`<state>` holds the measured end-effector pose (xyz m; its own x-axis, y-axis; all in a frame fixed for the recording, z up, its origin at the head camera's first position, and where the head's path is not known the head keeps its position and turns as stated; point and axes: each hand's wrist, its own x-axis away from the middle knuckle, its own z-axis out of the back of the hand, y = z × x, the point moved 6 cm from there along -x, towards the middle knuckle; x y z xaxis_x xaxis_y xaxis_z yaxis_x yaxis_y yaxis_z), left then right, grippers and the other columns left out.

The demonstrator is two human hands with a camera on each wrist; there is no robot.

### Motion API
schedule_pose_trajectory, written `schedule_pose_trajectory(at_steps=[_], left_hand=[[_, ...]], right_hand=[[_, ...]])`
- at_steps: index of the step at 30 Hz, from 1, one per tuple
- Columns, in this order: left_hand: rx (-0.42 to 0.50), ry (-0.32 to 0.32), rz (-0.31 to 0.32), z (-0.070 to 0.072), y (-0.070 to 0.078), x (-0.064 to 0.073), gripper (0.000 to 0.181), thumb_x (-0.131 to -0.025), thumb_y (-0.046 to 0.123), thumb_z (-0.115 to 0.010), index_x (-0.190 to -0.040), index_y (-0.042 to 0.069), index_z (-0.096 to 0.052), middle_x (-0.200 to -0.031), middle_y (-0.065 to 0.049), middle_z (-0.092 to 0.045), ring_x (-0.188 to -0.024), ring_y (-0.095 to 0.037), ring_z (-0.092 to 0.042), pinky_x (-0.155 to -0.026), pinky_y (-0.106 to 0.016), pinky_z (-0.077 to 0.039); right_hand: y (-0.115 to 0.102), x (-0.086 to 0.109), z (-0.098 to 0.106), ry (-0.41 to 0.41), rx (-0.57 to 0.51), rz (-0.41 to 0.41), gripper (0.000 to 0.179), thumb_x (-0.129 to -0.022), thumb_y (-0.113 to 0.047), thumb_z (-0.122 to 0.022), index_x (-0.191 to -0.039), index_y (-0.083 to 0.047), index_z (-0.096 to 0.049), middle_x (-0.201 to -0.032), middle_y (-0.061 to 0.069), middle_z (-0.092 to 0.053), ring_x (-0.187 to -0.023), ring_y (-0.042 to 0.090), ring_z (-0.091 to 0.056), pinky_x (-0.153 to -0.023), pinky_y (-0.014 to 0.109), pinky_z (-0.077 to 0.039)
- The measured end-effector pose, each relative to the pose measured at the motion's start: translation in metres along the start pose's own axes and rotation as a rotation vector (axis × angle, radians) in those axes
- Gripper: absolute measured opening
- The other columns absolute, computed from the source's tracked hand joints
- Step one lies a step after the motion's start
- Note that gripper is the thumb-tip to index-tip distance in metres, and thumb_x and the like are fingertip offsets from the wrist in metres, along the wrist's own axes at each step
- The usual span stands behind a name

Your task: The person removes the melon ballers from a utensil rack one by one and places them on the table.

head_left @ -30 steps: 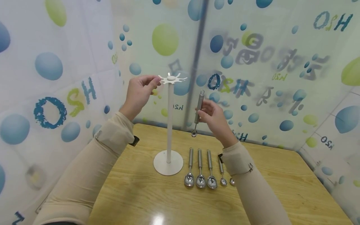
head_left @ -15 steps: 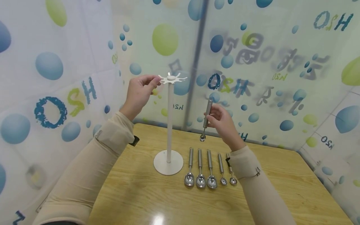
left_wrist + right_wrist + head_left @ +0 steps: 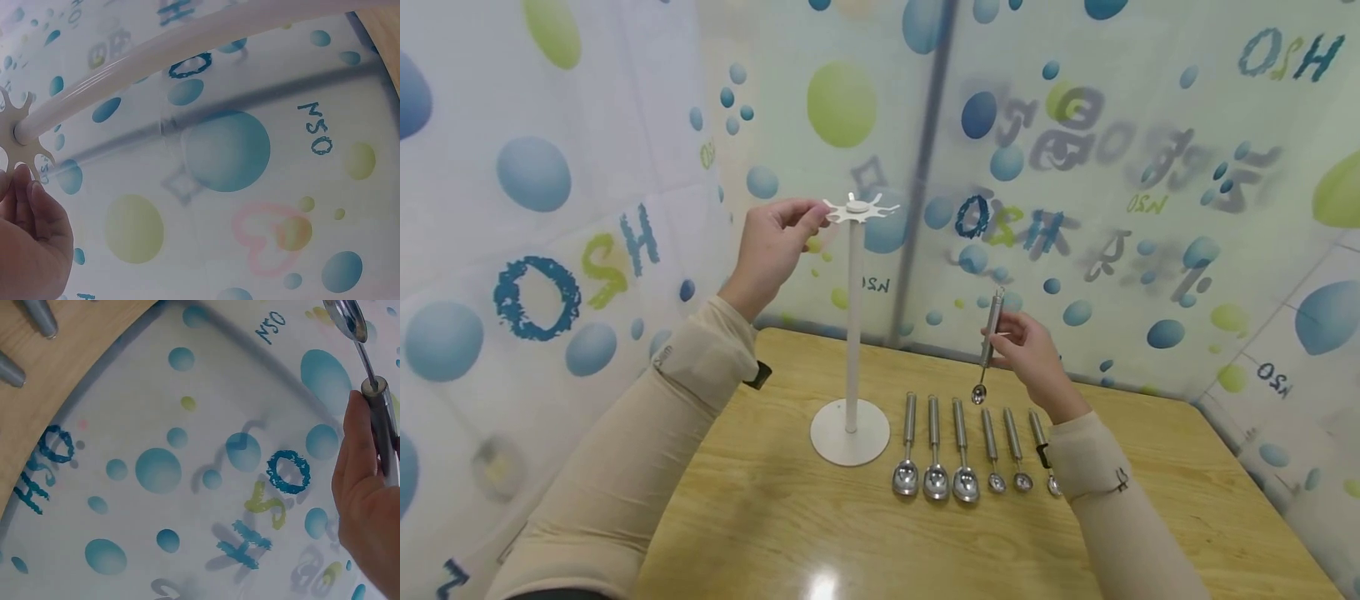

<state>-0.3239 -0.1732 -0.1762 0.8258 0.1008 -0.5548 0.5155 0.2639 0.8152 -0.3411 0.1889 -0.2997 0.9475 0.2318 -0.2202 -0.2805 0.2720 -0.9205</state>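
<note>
A white utensil stand (image 3: pixel 853 333) rises from a round base, its top spreading into a star of hooked arms. My left hand (image 3: pixel 767 250) pinches one of those arms between thumb and fingers; the left wrist view shows the fingertips on the slotted disc (image 3: pixel 11 144). My right hand (image 3: pixel 1030 354) grips a small steel melon baller (image 3: pixel 992 325) by its handle, cup downward, above the table and to the right of the stand. Seen from the right wrist, fingers wrap the handle (image 3: pixel 382 425). Below it lie three small melon ballers (image 3: pixel 1013 437), the rightmost partly behind my sleeve.
Three larger ice cream scoops (image 3: pixel 935 450) lie side by side between the stand's base and the small ones, handles away from me. The wooden table (image 3: pixel 760 517) ends at a patterned curtain (image 3: pixel 1075 208) behind and on both sides.
My right hand has carried the melon baller right and downward, away from the stand's top, uncovering more of the small melon ballers. The left hand has stayed at the stand.
</note>
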Motion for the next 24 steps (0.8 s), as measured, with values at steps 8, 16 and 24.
schedule_pose_trajectory(at_steps=[8, 16, 24], left_hand=[[0.002, 0.000, 0.002, 0.000, -0.002, 0.001, 0.037, -0.099, 0.038, -0.067, -0.118, 0.008, -0.074, -0.105, -0.005, -0.070, -0.096, -0.020, -0.056, -0.080, -0.028, -0.053], [0.008, -0.001, -0.009, 0.001, -0.002, 0.001, 0.038, -0.099, 0.039, -0.066, -0.119, 0.008, -0.073, -0.106, -0.008, -0.070, -0.098, -0.023, -0.057, -0.081, -0.032, -0.053], [0.015, -0.002, -0.024, 0.000, -0.001, 0.001, 0.037, -0.099, 0.037, -0.066, -0.118, 0.007, -0.074, -0.104, -0.007, -0.070, -0.095, -0.019, -0.057, -0.079, -0.031, -0.053]], right_hand=[[0.033, 0.014, 0.025, 0.013, -0.001, -0.087, 0.051, -0.108, -0.015, -0.051, -0.151, 0.007, -0.034, -0.141, 0.031, -0.046, -0.118, 0.031, -0.059, -0.086, 0.037, -0.059], [0.076, 0.024, 0.054, 0.041, 0.058, -0.206, 0.053, -0.108, -0.012, -0.047, -0.152, 0.010, -0.027, -0.135, 0.028, -0.042, -0.117, 0.030, -0.052, -0.087, 0.041, -0.059], [0.120, 0.041, 0.088, 0.012, 0.162, -0.336, 0.055, -0.108, -0.011, -0.042, -0.152, 0.016, -0.022, -0.141, 0.037, -0.036, -0.120, 0.043, -0.051, -0.087, 0.046, -0.058]])
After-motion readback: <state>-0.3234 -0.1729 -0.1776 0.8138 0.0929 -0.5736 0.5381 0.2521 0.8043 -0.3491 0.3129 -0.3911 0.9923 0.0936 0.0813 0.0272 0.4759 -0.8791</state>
